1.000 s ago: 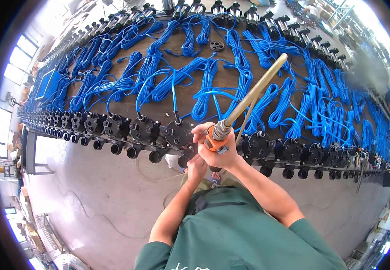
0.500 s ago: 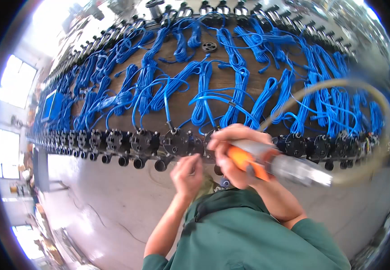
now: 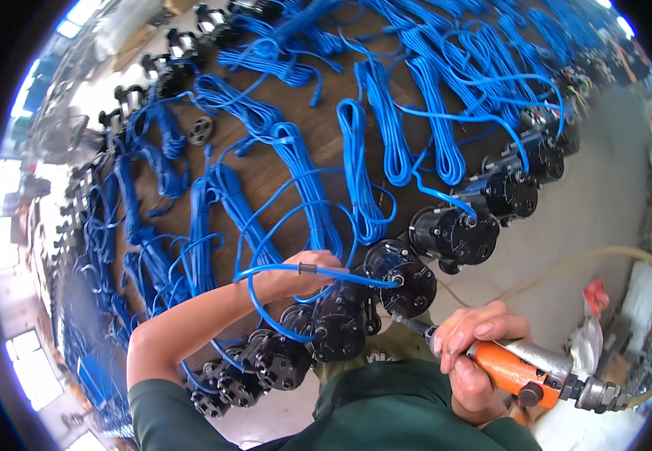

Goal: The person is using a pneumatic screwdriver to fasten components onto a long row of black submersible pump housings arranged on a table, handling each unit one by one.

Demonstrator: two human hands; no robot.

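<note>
- Spreading out past grip on my feed: brown table w/ blue cable bundles.
- Orange tool in R hand, fingers wrapped round it; pale hose looping off its rear.
- Blk round unit btwn hands, nr tool's tip; can't tell if touching.
- L hand beneath blue cable, L of unit; I can't tell its grip.

Wide fisheye downward from head, over table
</note>
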